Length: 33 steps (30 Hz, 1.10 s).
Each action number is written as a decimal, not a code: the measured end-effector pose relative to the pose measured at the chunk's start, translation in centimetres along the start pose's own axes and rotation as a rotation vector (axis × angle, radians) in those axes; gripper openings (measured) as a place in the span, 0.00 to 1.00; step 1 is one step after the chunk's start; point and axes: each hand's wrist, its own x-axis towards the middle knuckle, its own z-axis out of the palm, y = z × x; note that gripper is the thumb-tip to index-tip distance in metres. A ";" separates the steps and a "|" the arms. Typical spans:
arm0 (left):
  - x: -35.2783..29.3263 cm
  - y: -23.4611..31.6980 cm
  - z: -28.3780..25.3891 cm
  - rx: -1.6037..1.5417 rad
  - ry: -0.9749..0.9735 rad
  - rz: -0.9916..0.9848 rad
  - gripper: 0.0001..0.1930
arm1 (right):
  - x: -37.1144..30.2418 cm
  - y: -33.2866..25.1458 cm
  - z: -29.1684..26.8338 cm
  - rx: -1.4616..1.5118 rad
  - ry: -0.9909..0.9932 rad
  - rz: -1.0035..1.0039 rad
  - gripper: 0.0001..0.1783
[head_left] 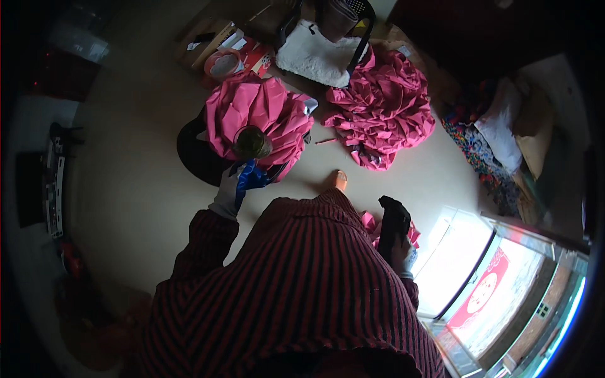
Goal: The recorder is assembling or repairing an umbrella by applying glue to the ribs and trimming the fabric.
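Note:
My left hand (250,177), in a white glove with blue-coated fingers, is closed at the near edge of a round, dark-green, glassy-looking thing (253,142). Its exact kind does not show. Behind it spreads a crumpled pink sheet (252,107), bunched over a black round seat or tub (194,151). Low on the right, my right hand (402,255), also gloved, grips a long black piece of cloth or bag (394,222). Bits of pink material (370,222) show beside it. My striped sleeve and body hide part of that hand.
A second pink heap (384,107) lies on the floor at right. Beyond stands a black chair (364,38) with a white fluffy pad (315,53). A pink bowl (223,63) and boxes sit far left of it. Cushions (501,123) are piled right, near a bright glass door (457,258).

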 end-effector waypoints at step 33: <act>10.5 5.9 6.1 -0.595 0.927 0.257 0.16 | 52.5 -45.8 1.3 -0.133 -0.443 -1.475 0.17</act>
